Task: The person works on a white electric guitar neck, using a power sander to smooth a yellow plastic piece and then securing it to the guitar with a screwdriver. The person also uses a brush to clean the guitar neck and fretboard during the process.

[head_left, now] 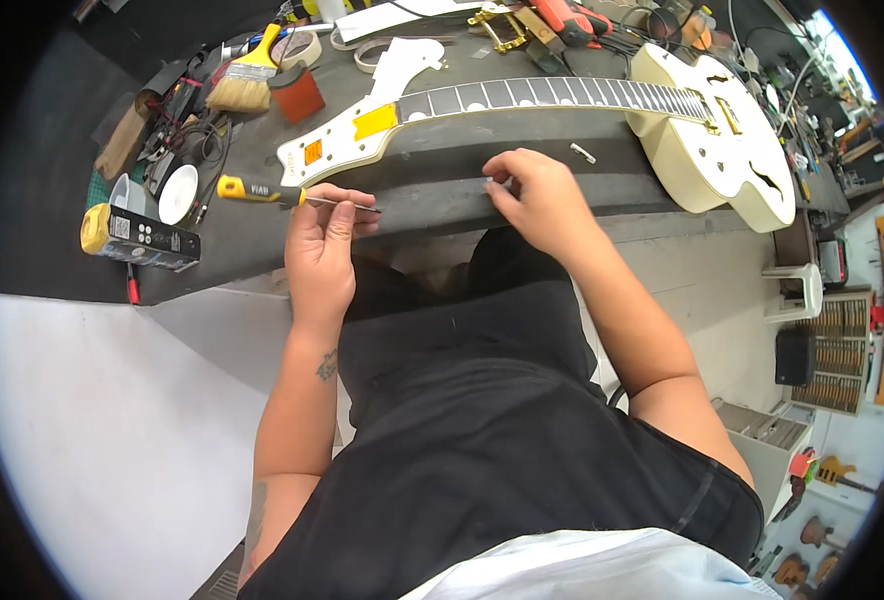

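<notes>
- Sm. round white dish (178,194) on table's L side, clear cup (129,193) just beside it; can't tell contents of either.
- Blk/yellow box (147,240) near the table's front L corner; contents hidden.
- Dark table (237,240), cluttered at back: paintbrush (245,82), tape roll (297,48), red power tool (566,22), cables etc.
- White guitar (707,150) lies across table, body to the R, headstock to the L; sm. white cylinder (583,153) btwn its neck and the R hand (544,203).
- Room, R side: pale floor (677,265), white stool (804,290).
- L hand (322,245) over table's front edge, near headstock; fingers pinch shaft of yellow/blk screwdriver (260,190), handle pointing L, tip R.
- R hand apart from L, wrist bent inward; thumb + index narrow, almost meeting at a tiny pale bit (489,182); can't tell if gripped.
</notes>
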`<state>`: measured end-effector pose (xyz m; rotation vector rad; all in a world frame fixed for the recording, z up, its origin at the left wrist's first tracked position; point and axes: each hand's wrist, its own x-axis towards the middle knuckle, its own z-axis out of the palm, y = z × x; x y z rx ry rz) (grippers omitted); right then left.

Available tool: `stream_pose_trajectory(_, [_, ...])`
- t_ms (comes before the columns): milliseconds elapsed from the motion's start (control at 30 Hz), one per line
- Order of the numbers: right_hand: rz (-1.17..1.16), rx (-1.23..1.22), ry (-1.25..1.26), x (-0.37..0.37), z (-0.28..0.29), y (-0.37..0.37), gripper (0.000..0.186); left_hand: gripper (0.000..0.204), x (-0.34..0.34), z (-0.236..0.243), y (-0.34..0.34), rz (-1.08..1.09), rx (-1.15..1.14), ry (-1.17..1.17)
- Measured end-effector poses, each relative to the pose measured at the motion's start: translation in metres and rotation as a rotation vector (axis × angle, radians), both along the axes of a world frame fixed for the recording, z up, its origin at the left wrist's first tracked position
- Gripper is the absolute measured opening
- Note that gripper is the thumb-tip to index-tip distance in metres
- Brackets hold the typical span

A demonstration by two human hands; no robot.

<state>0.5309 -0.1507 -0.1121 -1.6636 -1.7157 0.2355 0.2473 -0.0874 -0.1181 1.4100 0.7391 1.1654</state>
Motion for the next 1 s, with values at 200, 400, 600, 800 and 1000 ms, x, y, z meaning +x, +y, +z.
stream_pose_trajectory(200, [-0.034, -0.045, -0.238, -0.023, -0.013, 0.037, 0.018, 0.011, -0.004, -0.013, -0.013, -0.041, -0.074, -0.093])
stream_pose_trajectory(400, [0.01, -0.083, -0.413, -0.027, -0.014, 0.049, 0.013, 0.012, -0.009, -0.026, -0.022, -0.062, -0.106, -0.091])
stream_pose_trajectory(600, [0.028, 0.058, 0.125, -0.04, -0.003, 0.019, 0.011, 0.012, -0.014, -0.028, -0.026, -0.045, -0.133, -0.098])
stream_pose_trajectory(800, [0.113, -0.051, 0.615, -0.061, -0.007, -0.015, 0.017, 0.011, -0.012, -0.028, -0.029, -0.053, -0.15, -0.139])
stream_pose_trajectory(1000, [0.245, -0.075, 0.536, -0.067, 0.005, -0.017, 0.014, 0.012, -0.012, -0.029, -0.032, -0.082, -0.212, -0.157])
